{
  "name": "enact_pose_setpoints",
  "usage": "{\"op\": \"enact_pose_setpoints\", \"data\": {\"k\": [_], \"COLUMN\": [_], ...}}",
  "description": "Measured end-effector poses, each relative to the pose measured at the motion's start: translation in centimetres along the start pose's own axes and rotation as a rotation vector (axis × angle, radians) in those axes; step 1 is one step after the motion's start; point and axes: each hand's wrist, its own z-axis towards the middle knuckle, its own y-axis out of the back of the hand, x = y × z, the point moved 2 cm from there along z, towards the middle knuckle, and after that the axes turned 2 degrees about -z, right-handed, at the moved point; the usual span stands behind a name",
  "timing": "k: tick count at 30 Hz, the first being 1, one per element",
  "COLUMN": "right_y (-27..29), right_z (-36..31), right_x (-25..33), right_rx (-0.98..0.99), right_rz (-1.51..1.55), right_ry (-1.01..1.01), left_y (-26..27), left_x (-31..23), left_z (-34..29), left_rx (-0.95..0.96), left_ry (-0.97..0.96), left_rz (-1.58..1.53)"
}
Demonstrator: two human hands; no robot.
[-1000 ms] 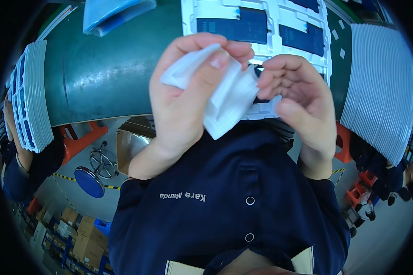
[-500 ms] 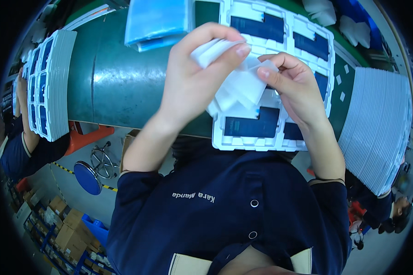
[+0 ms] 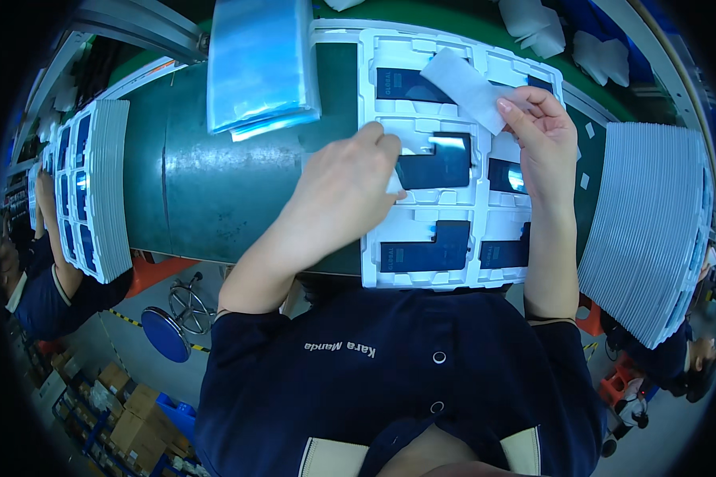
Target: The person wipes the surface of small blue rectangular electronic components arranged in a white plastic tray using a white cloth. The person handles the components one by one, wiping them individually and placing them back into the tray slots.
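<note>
The left hand (image 3: pixel 346 187) has come down from the chest and now pinches a small white piece on the white tray (image 3: pixel 453 274), while the right hand (image 3: pixel 545 139), just beside, clamps the white sheet (image 3: pixel 465 87) above the dark panels (image 3: pixel 429 163).

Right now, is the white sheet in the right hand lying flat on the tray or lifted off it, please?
Lifted. The right hand pinches one end of the sheet, whose other end slants free above the tray.

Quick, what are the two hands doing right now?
Left hand: fingers curled, pressing on a dark panel in the white tray; a bit of white shows under them.
Right hand: pinching a white sheet above the tray.
</note>
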Motion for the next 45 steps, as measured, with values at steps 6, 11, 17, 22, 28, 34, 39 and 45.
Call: {"op": "enact_pose_setpoints", "data": {"k": [6, 11, 17, 22, 28, 34, 39, 45], "right_y": [0.2, -1.7, -3.0, -3.6, -1.6, -1.9, -1.3, 0.3], "right_z": [-0.5, -2.8, -3.5, -4.0, -3.3, -3.4, -3.2, -2.8], "right_x": [-1.5, -1.5, -0.6, 0.4, 0.5, 0.5, 0.7, 0.6], "right_rx": [-0.004, 0.248, 0.289, 0.319, 0.190, 0.357, 0.460, 0.437], "right_rz": [-0.007, -0.392, -0.745, -0.864, -0.145, -0.365, -0.680, -0.416], "right_ry": [-0.054, -0.016, 0.160, 0.257, -0.192, -0.006, 0.050, -0.088], "left_y": [1.6, 3.5, 2.5, 1.8, 1.4, 0.1, 0.2, 0.9], "left_x": [1.8, 2.8, 2.2, 2.9, 3.2, 2.0, 1.8, 2.1], "left_z": [0.2, -0.8, -0.4, -0.1, 0.9, 1.2, 0.9, 0.9], "left_rx": [0.087, 0.430, 0.428, 0.372, 0.138, -0.009, -0.018, -0.130], "left_ry": [-0.251, -0.471, -0.344, -0.319, -0.077, 0.018, 0.031, -0.070], "left_rz": [-0.249, -0.463, -0.296, -0.328, -0.670, -0.391, -0.301, -0.263]}}
